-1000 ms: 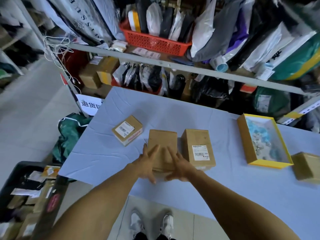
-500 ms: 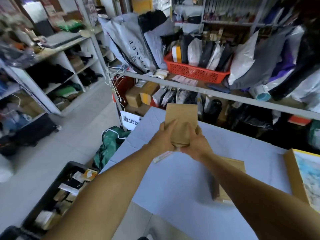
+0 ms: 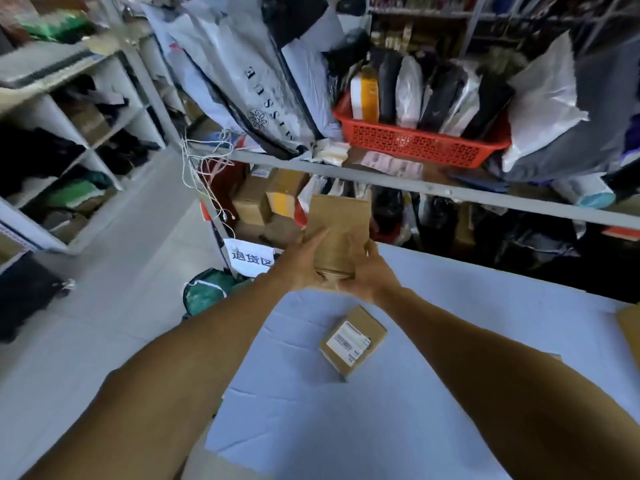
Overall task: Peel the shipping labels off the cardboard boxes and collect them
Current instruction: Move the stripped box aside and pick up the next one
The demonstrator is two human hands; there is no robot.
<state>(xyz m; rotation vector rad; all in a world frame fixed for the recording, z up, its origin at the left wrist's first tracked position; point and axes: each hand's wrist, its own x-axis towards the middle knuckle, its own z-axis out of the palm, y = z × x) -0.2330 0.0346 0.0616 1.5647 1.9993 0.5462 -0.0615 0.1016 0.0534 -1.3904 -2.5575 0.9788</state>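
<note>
**A:** What did the room look like around you?

**B:** Largest first: the shelving rack ran across behind the table, stuffed with parcel bags, and a red basket sat on its upper level. A white cubby shelf stood off to your left across the pale floor. Below you lay the table under a light blue cover, creased in places.

**A:** And the boxes?

**B:** You held one plain cardboard box up above the table's far edge, standing roughly on end. Your left hand and right hand were close together, both gripping its lower end, fingers wrapped onto its sides. No label showed on the face turned toward you. A second box lay flat on the cover below your wrists, well apart from the held one, with its white shipping label facing up.

**A:** How should you have handled that step?

**B:** In my judgement, you needed to turn the box to find its labelled face, brace it with one hand, then lift a label corner and peel slowly and low, so the paper came away whole rather than tearing
</note>
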